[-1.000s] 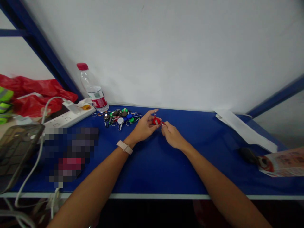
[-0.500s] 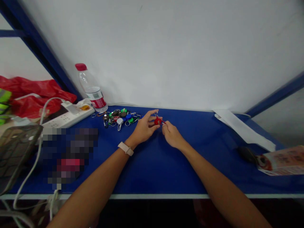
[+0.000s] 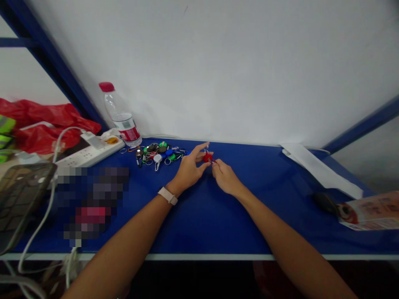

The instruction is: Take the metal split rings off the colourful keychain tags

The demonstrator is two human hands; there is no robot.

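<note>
A small red badge reel (image 3: 207, 157) with a metal clip at its top is between my two hands above the blue table (image 3: 205, 224). My left hand (image 3: 192, 167) grips the reel from the left with thumb and fingers. From the right, my right hand (image 3: 225, 176) pinches the lower right end of the same red piece; its fingertips almost meet those of my left hand. Left of my hands lies a pile of reels and key rings (image 3: 158, 154) in green, blue, black, white and red.
A water bottle (image 3: 124, 120) stands behind the pile, beside a white power strip (image 3: 90, 153). Farther left are a red plastic bag (image 3: 46, 124) and a dark phone case (image 3: 23, 199). Folded white paper (image 3: 321, 171) and a printed packet (image 3: 370, 212) lie at the right.
My left wrist and forearm have shifted slightly to the right. The red reel remains between my hands, and my right hand is nearly still.
</note>
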